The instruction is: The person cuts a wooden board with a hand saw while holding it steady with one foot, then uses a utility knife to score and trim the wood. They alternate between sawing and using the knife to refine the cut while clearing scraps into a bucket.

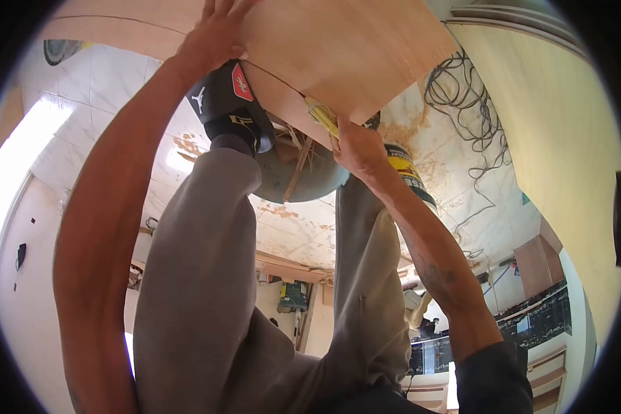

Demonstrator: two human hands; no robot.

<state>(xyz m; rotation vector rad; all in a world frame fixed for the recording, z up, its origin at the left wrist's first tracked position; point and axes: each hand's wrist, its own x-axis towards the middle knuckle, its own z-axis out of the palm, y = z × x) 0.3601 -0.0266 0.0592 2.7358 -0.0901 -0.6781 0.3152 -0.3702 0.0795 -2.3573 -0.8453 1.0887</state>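
A thin wooden sheet (345, 48) spans the top of the view, with a dark line running across it toward a yellow utility knife (323, 117). My right hand (361, 147) is closed around the knife, whose front end meets the sheet at that line. My left hand (217, 34) lies flat on the sheet at the upper left, its fingers apart and partly cut off by the frame's top. Close below it, my foot in a black slide (221, 100) with a red patch is at the sheet's edge. The knife's blade is too small to make out.
Beneath the sheet sits a round basin (310, 181) holding wood scraps. A labelled bucket (408, 172) stands right of my right hand. Tangled dark cable (466, 103) lies on the dusty tiled floor. A pale panel (552, 103) rises along the right side.
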